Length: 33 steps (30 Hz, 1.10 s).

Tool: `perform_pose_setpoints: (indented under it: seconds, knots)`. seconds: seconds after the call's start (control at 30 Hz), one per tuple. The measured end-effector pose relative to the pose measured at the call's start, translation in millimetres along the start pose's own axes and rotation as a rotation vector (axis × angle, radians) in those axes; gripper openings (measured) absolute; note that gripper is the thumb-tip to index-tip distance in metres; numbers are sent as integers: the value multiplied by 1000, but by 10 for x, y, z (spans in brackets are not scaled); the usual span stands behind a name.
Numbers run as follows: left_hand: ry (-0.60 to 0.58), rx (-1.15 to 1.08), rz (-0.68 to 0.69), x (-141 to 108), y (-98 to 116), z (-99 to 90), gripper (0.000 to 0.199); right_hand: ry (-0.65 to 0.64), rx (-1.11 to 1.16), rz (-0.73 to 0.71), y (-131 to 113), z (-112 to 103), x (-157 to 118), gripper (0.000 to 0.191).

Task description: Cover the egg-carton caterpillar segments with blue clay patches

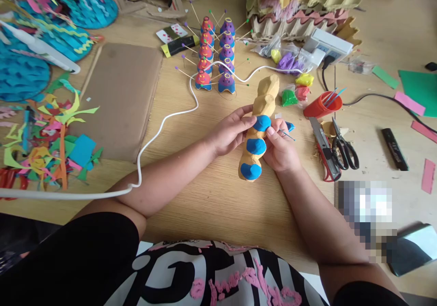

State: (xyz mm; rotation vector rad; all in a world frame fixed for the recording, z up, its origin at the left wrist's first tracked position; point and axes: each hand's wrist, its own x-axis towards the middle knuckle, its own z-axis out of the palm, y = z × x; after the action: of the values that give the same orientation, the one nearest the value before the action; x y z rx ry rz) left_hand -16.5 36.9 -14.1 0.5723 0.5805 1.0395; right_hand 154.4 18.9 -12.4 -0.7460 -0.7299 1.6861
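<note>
A tan egg-carton strip (pixel 265 103) is held upright over the table between my hands. Blue clay (pixel 256 146) covers three of its bumps at the near end, while the far bumps are bare. My left hand (pixel 228 135) is closed around the strip's left side, thumb beside the farthest blue patch. From the other side, my right hand (pixel 282 149) grips the strip, its thumb at the edge of that same patch. A thin blue stick (pixel 287 135) pokes out by the right fingers, and a blue piece (pixel 290 126) shows just behind them. Some fingers are hidden.
Red (pixel 205 51) and purple (pixel 226 53) decorated carton strips with pins stand ahead. A white cord (pixel 164 121) crosses my left forearm. Scissors (pixel 344 149), a box cutter (pixel 324 146) and a red cup (pixel 321 105) lie right; paper scraps (pixel 51 142) and cardboard (pixel 119 96) left.
</note>
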Motion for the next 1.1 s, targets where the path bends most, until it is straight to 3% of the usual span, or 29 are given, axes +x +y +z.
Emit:
perform_pose_setpoints:
  seconds: [0.33,0.73,1.1]
  knots:
    - [7,23,11,1,-21,-15,66,23,-1,3,1,3,4,57]
    - [-40,36,32,-25,19,28,64,-7,10,5,-4,-5,7,61]
    - [14,48,0,-18,7,-14,70,-3,-29,1,1,-81,21,53]
